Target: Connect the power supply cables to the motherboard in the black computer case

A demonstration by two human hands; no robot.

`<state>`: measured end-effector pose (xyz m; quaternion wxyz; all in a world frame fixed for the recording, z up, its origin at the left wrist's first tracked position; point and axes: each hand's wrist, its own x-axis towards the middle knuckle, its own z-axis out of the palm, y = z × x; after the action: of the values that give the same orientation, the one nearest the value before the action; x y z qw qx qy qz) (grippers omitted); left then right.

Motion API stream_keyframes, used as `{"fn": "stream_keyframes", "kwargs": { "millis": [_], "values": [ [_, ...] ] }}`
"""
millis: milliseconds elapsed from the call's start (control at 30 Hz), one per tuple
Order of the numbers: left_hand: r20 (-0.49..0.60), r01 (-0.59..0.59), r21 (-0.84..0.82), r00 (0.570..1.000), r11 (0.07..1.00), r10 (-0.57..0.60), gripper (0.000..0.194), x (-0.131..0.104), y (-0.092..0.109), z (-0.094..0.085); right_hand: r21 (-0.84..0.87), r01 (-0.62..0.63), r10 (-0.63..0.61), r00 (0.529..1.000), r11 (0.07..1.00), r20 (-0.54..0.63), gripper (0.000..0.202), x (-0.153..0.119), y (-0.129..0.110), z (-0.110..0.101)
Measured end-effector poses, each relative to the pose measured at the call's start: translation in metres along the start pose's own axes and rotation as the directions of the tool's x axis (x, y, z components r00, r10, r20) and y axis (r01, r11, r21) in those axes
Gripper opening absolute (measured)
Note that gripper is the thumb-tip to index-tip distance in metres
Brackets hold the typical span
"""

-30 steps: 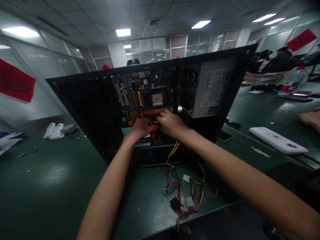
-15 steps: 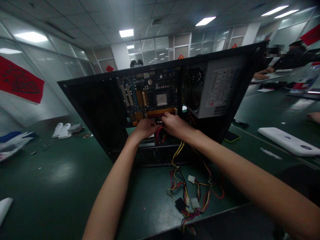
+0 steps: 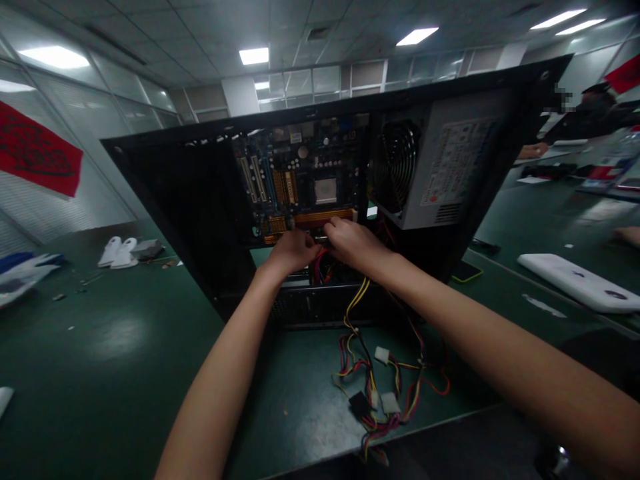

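A black computer case stands open on the green table. Inside it, the motherboard sits at the middle and the grey power supply at the upper right. My left hand is closed at the board's lower edge, by the red and dark cables; what its fingertips grip is hidden. Just right of it, my right hand is closed by the memory slots, its fingertips on something too small to make out. Yellow wires hang over the case's front edge.
Loose cables with white connectors lie on the table before the case. At the right are a white device and a dark phone-like object. White objects lie left; a person's hand is at the far right.
The case appears slightly larger and higher in view, its top edge tilted nearer. Both hands remain at the board's lower edge, with only small finger shifts.
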<state>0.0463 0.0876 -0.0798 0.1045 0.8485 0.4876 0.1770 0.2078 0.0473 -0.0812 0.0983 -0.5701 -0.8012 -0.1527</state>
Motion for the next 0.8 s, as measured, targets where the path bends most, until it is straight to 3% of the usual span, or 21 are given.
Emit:
{"fn": "stream_keyframes", "kwargs": {
  "millis": [233, 633, 800],
  "values": [
    [-0.017, -0.003, -0.025, 1.000, 1.000, 0.003, 0.037, -0.002, 0.000, -0.002, -0.019, 0.010, -0.011, 0.997, 1.000, -0.074, 0.021, -0.004, 0.000, -0.002],
    [-0.024, -0.001, -0.005, 1.000, 1.000, 0.001, 0.034, 0.002, -0.002, 0.003, -0.048, -0.004, 0.003, 0.999, 0.999, -0.032, 0.024, 0.004, 0.000, 0.001],
    [-0.019, 0.003, 0.034, 1.000, 0.999, -0.002, 0.034, 0.002, -0.002, 0.001, -0.063, -0.017, 0.013, 0.997, 0.998, -0.070, 0.025, 0.007, 0.000, 0.004]
  ]
}}
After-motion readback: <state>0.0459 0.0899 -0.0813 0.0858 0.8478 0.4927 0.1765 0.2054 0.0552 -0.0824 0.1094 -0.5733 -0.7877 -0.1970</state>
